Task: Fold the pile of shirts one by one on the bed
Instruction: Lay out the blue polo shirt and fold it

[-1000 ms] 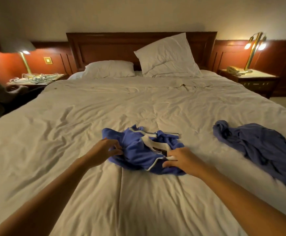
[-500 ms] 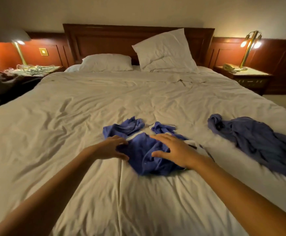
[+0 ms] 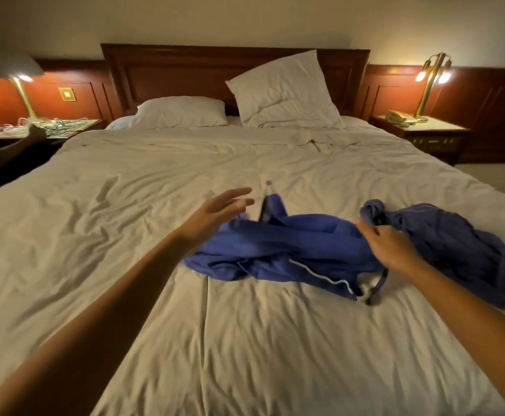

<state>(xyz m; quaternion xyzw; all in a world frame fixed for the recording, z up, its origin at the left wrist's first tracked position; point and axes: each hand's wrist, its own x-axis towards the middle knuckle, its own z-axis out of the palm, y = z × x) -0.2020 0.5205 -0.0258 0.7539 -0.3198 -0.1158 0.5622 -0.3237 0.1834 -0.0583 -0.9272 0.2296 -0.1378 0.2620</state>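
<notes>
Across the middle of the bed (image 3: 125,235), the blue shirt (image 3: 290,250) now lies stretched out sideways, no longer bunched under both hands as it was half a second ago. The left hand (image 3: 215,214) hovers with fingers spread, holding nothing, at the shirt's 10 o'clock end. The right hand (image 3: 386,244) sits at its 3 o'clock edge (whether it grips the cloth cannot be told), just beside the darker shirt (image 3: 455,244). Open sheet stretches from 6 to 9 o'clock.
</notes>
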